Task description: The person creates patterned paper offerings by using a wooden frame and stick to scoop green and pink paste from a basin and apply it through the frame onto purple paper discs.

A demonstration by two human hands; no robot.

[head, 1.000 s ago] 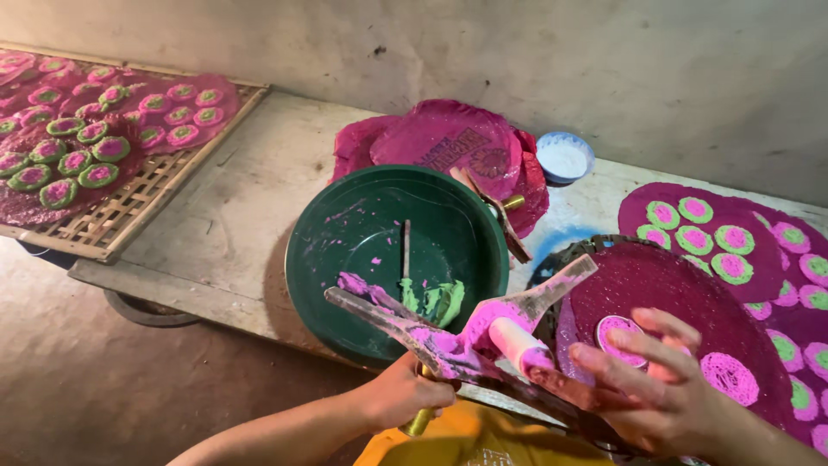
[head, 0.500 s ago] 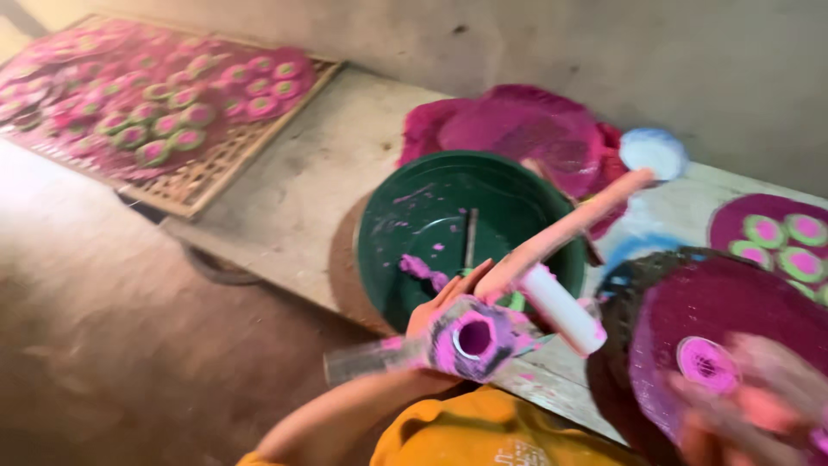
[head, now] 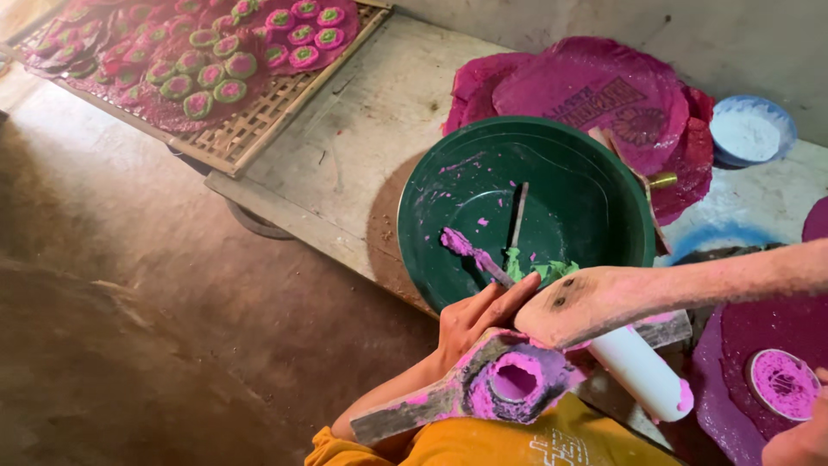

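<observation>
Head view: left hand [head: 473, 321] on pink-smeared wooden press [head: 552, 345].

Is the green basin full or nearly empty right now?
Nearly empty. The green basin shows bare inner wall and floor, with only pink smears, a small green lump near the front and a thin stick lying inside.

Bamboo tray [head: 259, 121] of pink-green discs [head: 211, 73], magenta cloths [head: 595, 86], white-filled blue bowl [head: 750, 131]

Soft daylight, perhaps slight blur
</observation>
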